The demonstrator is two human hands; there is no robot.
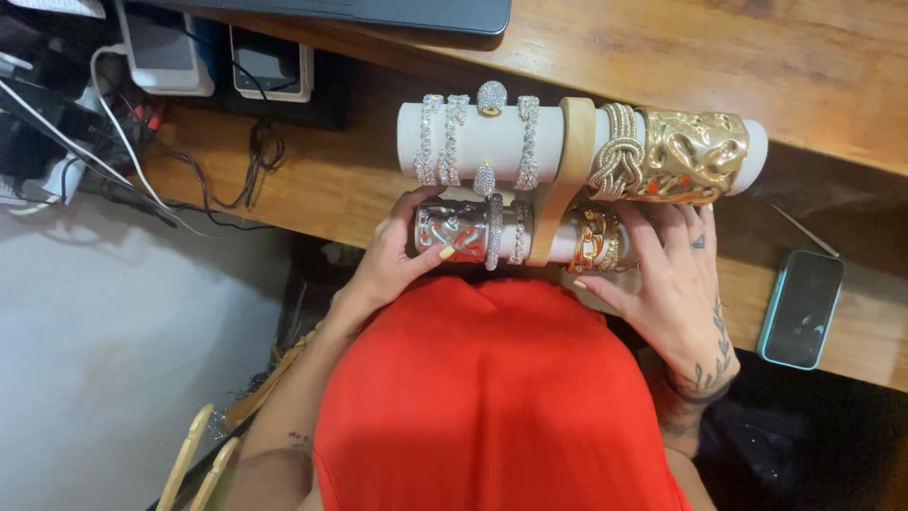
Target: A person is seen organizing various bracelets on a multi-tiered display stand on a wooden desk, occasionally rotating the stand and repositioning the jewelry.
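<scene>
Head view, looking down over a red garment point(492, 397). A two-bar bracelet stand point(566, 180) sits on the wooden desk point(813, 66). The left hand point(392, 260) curls around the left end of the lower bar, thumb pressed on a silver cuff point(452, 230), fingers behind it; grip closed on the cuff. The right hand point(676, 284) cups the lower bar's right end, fingers spread, touching gold chain bracelets point(596, 241); whether it clamps them cannot be told. Upper bar: rhinestone bracelets point(445, 137) on the left, a gold knot bracelet point(617, 151) and wide gold cuff point(695, 156) on the right. A phone point(802, 308) lies on the desk right of the hands. Cables point(142, 170) lie far left.
</scene>
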